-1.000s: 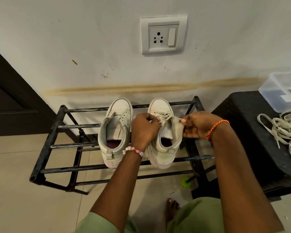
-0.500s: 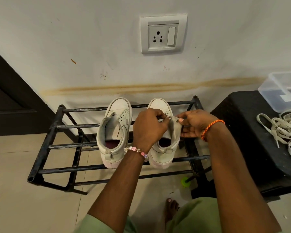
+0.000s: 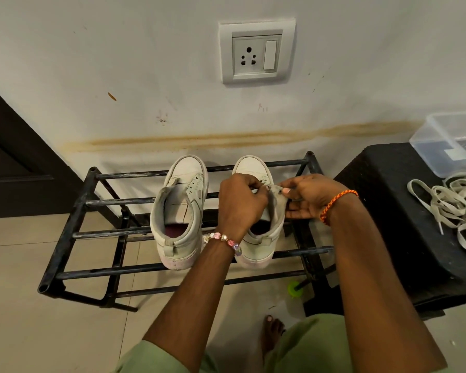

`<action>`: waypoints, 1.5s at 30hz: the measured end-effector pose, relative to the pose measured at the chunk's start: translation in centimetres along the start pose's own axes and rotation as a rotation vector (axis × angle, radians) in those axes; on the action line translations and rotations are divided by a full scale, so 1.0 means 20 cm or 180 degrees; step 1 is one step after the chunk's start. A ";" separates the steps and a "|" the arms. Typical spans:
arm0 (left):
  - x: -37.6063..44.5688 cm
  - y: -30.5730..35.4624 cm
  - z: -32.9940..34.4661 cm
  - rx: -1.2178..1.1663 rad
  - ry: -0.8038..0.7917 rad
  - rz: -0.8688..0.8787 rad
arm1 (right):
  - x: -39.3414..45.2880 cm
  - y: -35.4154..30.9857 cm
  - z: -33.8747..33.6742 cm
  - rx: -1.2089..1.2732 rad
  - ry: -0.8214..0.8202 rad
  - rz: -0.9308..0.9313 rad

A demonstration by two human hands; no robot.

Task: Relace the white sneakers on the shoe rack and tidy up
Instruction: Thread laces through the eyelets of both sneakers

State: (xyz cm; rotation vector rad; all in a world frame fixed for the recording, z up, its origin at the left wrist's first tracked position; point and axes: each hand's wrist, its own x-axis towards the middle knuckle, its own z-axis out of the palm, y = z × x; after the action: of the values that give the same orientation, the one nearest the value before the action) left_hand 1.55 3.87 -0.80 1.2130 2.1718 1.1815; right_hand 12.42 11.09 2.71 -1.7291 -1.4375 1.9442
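Home entryway, metal shoe rack (image 3: 73,235), tiled floor (image 3: 24,332), wall socket (image 3: 256,52)

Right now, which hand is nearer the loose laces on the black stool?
Right. The right hand grips the right sneaker's outer side, closer to the laces; the left hand sits farther, over that sneaker's tongue.

Shoe rack (image 3: 111,271), lower left: black painted metal bars, scuffed, paint worn pale. Sneakers (image 3: 178,211): matt off-white, leather-like, grimy. Container (image 3: 441,135), right edge: clear glossy plastic. Loose laces (image 3: 452,203): flat woven cloth. Floor tiles (image 3: 24,265): smooth, slight sheen.
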 end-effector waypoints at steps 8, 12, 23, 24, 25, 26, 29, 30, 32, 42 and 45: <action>-0.01 0.01 0.02 -0.0205 0.0137 -0.0101 | 0.01 0.00 -0.01 0.0054 -0.0025 0.0008; 0.00 0.01 0.02 -0.0252 0.0118 -0.0204 | 0.01 0.01 -0.01 0.0114 -0.0039 0.0021; 0.01 0.03 -0.02 0.0167 -0.0144 -0.0132 | 0.01 0.00 -0.01 0.0149 -0.0078 0.0053; 0.01 0.03 -0.02 0.0158 -0.0136 -0.0154 | 0.01 0.00 -0.01 0.0146 -0.0077 0.0047; 0.01 0.03 -0.01 0.0138 -0.0123 -0.0179 | 0.01 0.00 -0.01 0.0144 -0.0071 0.0034; 0.01 0.03 -0.01 0.0119 -0.0118 -0.0197 | 0.01 0.01 -0.01 0.0140 -0.0061 0.0019; 0.01 0.02 0.00 0.0100 -0.0175 -0.0220 | 0.01 0.01 -0.01 0.0094 -0.0028 -0.0019; 0.01 0.02 0.00 0.0109 -0.0182 -0.0216 | 0.01 0.01 -0.01 0.0067 -0.0023 -0.0040; 0.01 0.02 0.00 0.0162 -0.0159 -0.0196 | 0.01 0.01 -0.01 -0.0012 -0.0020 -0.0109; -0.02 0.08 0.02 0.0455 0.0147 -0.0219 | 0.01 0.02 -0.01 -0.0144 -0.0029 -0.0276; -0.02 0.09 0.02 0.0451 0.0226 -0.0208 | 0.01 0.01 -0.01 -0.0146 -0.0067 -0.0282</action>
State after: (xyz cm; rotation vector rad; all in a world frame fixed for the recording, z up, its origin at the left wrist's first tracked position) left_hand 2.96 4.15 0.33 1.1625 2.3640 1.0753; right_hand 12.65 11.17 2.40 -1.6382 -1.5500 1.9041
